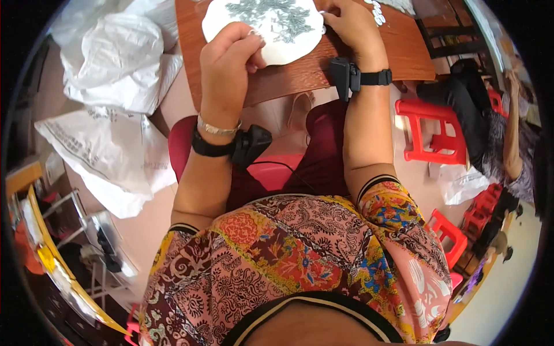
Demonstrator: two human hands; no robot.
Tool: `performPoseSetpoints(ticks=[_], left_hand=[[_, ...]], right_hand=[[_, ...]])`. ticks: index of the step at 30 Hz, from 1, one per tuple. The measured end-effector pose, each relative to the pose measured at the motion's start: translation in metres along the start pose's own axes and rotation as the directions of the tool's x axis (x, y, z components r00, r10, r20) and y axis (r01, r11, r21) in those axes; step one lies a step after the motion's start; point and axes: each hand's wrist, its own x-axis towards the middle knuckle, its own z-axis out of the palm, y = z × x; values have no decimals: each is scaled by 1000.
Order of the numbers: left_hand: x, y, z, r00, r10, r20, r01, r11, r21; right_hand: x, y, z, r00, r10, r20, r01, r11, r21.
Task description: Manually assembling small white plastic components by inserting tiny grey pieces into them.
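On the wooden table lies a white, scallop-edged plate [293,53], with a heap of small, thin, dark grey metal-looking pieces [277,18] spread over it. My left hand [228,51] is over the plate's near left edge, its fingers closed in a pinch. A tiny pale bit shows at those fingertips, too small to name. At the plate's right edge, my right hand [353,27] has thumb and fingers drawn together. Small white bits show beside its fingertips; what it grips is not clear. Both wrists wear black strapped devices.
The wooden table [404,49] has a row of small white rings [378,12] beyond my right hand. White sacks [115,63] stand on the floor at left. A red stool [433,130] and a seated person [496,132] are at right.
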Motion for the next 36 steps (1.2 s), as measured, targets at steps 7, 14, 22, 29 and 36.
performPoseSetpoints(ticks=[7,14,22,29,36], left_hand=[[-2,-4,-1,1000,9,17,-9,999,34],[0,-2,-3,1000,24,-9,-23,999,32],[-2,-2,1,1000,25,-16,-24,999,31],[-2,-4,1,999,-4,-54,6,1000,24],[0,-3,-3,990,71,-122,-67,997,40]], right_hand=[[-4,25,4,989,-144,12,114,829,547],[-5,39,-1,996,-23,85,-2,961,277],[-3,32,-1,993,-3,116,-14,990,141],[-7,30,3,960,2,280,-43,989,140],[-6,37,12,988,-25,151,14,997,71]])
